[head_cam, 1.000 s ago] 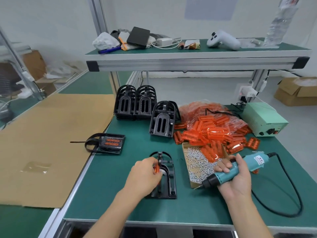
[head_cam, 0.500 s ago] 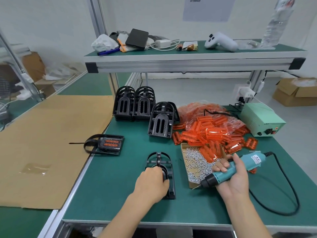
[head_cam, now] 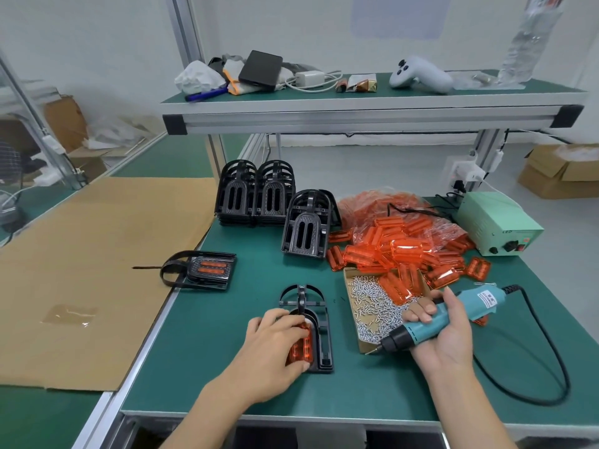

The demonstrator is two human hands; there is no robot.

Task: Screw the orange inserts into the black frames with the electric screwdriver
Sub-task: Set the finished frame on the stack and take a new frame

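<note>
Your left hand lies on top of an orange insert, and your fingers curl over it to press it down into the black frame under them. The frame lies flat on the green table. You look to be on the step of seating the insert, and no screw looks to be in it yet.

Your right hand is wrapped tight round the blue electric screwdriver. Its thin metal tip points toward your left hand but is well apart from the frame. Just past your right fingers is a shallow cardboard tray full of small shiny screws.

Next you likely need a screw on the tip, and then the tip must go straight down into a hole in the insert. Hold the insert flat so it cannot slip.

The inserts are see-through, smooth orange plastic, long with round ends. Many more lie in a crinkly bag beyond your right hand. The frames are hard, dull black plastic with an arched top and two long slots. More frames stand stacked far past your left hand, and one finished frame lies off to its left.
</note>
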